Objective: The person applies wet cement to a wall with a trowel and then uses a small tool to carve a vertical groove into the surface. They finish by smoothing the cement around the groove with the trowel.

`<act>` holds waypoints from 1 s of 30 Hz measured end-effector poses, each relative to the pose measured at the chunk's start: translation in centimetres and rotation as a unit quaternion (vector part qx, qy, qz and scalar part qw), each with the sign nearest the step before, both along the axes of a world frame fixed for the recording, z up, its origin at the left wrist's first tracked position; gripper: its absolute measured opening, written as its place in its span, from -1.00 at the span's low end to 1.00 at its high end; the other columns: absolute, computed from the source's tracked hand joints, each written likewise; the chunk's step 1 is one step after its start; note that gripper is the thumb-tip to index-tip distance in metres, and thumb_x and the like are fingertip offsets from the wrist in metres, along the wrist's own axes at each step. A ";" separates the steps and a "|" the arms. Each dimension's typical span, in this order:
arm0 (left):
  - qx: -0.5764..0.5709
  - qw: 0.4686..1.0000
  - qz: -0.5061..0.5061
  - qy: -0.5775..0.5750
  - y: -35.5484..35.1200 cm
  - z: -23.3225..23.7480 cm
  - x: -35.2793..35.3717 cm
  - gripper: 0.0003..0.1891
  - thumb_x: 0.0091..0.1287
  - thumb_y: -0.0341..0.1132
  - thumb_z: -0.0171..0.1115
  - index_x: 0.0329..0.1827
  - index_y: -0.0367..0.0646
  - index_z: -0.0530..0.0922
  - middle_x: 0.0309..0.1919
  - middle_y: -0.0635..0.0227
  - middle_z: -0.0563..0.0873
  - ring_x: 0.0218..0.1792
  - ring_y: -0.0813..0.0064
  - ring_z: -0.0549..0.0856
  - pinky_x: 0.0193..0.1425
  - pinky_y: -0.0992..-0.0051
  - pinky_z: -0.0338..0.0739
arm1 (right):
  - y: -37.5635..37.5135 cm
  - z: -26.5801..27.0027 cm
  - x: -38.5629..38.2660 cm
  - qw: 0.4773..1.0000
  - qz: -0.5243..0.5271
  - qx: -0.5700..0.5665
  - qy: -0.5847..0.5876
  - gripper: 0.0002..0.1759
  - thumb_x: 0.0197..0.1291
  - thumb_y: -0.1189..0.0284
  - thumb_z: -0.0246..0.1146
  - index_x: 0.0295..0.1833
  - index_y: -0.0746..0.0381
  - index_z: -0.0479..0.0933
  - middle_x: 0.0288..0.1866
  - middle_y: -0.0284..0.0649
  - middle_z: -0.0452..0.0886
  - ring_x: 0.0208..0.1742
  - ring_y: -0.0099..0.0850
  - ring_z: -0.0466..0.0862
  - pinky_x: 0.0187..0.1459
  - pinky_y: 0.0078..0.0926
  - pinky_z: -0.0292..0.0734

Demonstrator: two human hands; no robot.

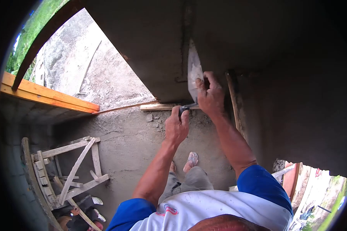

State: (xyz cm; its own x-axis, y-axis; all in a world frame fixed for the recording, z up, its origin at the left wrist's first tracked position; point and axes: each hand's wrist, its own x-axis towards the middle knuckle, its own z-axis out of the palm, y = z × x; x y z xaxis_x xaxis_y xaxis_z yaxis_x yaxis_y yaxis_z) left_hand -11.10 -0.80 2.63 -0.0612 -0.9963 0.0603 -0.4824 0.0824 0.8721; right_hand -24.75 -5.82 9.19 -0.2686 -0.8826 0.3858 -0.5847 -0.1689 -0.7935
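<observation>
A pointed metal trowel [194,67] lies against the dark, smooth plastered wall [150,42], its tip directed up and away from me. The trowel's dark handle is in my left hand [176,126], which is closed around it. My right hand [211,96] is up at the blade, its thumb on the metal face and the other fingers bent beside it. Just past the tip, a darker streak [187,23] runs along the wall. Below the blade, a wooden strip [162,107] lies at the foot of the wall.
A wooden trestle [77,165] stands at lower left, with a person's hand [75,211] and dark clothing near it. An orange-brown wooden frame [50,96] borders the bright opening at left. An upright board [235,100] is right of my arm. My sandalled foot [191,161] stands on the grey floor.
</observation>
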 end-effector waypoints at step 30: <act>-0.020 0.994 -0.011 0.108 -4.0 -2.8 -7.6 -0.79 0.43 -0.28 0.08 -0.15 -0.23 0.31 -0.51 -0.14 0.60 -0.41 -0.24 0.61 -0.45 0.07 0.43 | -4.0 -2.6 -4.1 0.969 0.010 -0.034 0.243 -0.49 0.20 0.54 0.10 0.29 0.32 0.28 -0.42 0.23 0.58 -0.36 0.20 0.61 -0.36 0.06 0.52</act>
